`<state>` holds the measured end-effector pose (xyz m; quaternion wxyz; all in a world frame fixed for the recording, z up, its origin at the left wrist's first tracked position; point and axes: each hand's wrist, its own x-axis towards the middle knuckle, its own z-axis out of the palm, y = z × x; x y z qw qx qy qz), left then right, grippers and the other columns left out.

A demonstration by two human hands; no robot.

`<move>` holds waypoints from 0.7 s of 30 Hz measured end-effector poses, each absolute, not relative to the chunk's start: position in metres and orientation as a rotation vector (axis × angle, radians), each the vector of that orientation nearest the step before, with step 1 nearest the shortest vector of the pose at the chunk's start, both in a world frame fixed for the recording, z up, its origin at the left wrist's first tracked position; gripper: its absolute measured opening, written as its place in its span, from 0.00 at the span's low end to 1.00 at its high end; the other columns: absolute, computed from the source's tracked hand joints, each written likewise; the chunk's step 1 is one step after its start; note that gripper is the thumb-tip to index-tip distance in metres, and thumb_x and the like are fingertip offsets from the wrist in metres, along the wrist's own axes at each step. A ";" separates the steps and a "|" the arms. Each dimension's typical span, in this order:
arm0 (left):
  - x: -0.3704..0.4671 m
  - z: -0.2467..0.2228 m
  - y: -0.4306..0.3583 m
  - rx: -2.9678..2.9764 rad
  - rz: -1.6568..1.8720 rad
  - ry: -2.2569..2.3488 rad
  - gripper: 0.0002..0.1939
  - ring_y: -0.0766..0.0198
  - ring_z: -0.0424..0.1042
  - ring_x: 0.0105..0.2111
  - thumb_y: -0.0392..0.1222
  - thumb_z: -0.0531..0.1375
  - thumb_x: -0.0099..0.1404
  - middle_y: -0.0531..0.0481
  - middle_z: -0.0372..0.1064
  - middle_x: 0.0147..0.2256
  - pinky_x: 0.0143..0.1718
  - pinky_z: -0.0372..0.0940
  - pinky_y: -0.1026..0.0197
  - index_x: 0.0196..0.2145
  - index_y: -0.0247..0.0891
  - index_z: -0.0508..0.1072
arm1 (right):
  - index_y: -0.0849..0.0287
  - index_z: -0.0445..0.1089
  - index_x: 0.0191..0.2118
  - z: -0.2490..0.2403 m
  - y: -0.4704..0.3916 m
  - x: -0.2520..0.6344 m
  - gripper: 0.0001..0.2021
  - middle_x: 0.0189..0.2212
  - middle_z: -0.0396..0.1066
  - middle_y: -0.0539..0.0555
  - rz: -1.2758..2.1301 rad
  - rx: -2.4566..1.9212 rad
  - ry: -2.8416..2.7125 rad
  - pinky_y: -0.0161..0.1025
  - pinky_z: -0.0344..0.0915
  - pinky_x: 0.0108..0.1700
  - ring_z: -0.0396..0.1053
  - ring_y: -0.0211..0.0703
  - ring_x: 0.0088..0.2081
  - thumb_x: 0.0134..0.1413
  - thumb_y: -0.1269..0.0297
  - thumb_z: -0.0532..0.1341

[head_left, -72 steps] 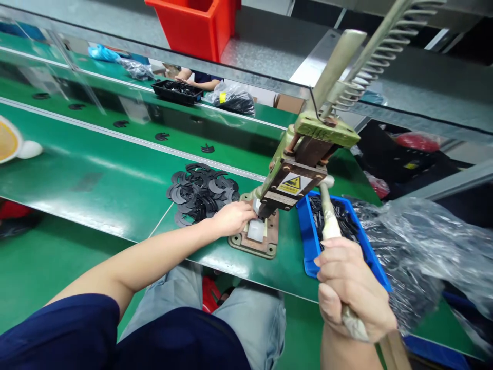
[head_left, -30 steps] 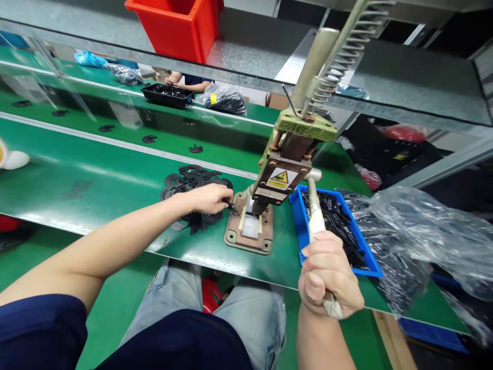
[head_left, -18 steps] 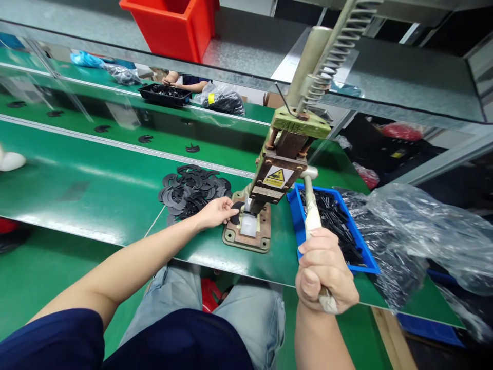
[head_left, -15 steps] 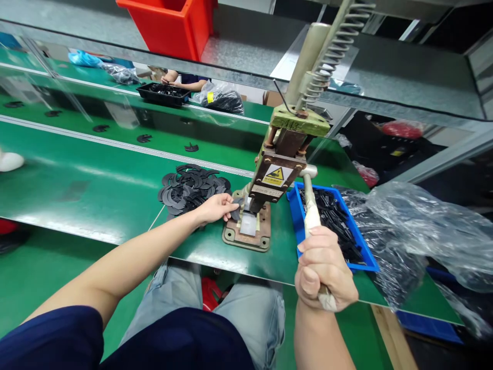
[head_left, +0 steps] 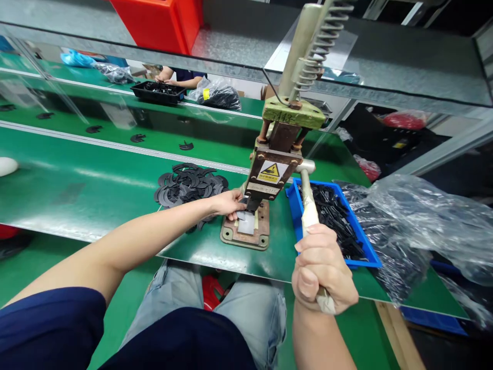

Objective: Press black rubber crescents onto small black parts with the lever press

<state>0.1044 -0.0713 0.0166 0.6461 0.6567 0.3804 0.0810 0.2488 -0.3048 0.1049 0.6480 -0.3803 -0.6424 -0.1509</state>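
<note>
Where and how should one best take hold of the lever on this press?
Probably by the wrapped lower end of the lever, from the near side, in a full fist, as the right hand holds it. The lever is slim and slants out from the press toward the camera.

Here's the glossy green bench (head_left: 115, 190), running right across and carrying plenty: a heap of black curved pieces (head_left: 188, 185) near the middle, the bolted-looking base plate (head_left: 262, 227) of a hand press (head_left: 285, 121) just to the right of it, then a blue bin (head_left: 293, 208), with crumpled clear plastic (head_left: 419, 216) spread at the right end. Beyond the metal rail, five curved pieces sit spaced in a row along a green strip (head_left: 223, 151), and up top the grey metal shelf (head_left: 408, 67) bears a red bin (head_left: 162, 20)!
</note>
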 end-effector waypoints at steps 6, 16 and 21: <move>0.116 0.027 -0.075 1.499 0.078 0.989 0.12 0.67 0.68 0.13 0.42 0.69 0.63 0.57 0.66 0.15 0.18 0.64 0.68 0.37 0.39 0.69 | 0.56 0.62 0.21 0.104 -0.305 0.249 0.16 0.20 0.66 0.45 -0.354 -0.876 -1.450 0.53 0.74 0.46 0.72 0.39 0.28 0.61 0.64 0.61; 0.082 0.050 -0.044 1.842 0.109 0.662 0.09 0.62 0.77 0.28 0.46 0.64 0.66 0.48 0.78 0.32 0.27 0.68 0.65 0.39 0.38 0.76 | 0.58 0.63 0.21 0.105 -0.304 0.252 0.15 0.22 0.67 0.47 -0.344 -0.843 -1.481 0.56 0.72 0.45 0.72 0.42 0.29 0.58 0.69 0.62; 0.052 0.060 0.059 2.408 0.235 1.245 0.14 0.54 0.77 0.48 0.46 0.64 0.66 0.44 0.80 0.48 0.49 0.68 0.60 0.47 0.40 0.80 | 0.58 0.62 0.20 0.105 -0.303 0.250 0.16 0.21 0.66 0.46 -0.355 -0.852 -1.442 0.55 0.72 0.43 0.72 0.42 0.28 0.59 0.68 0.61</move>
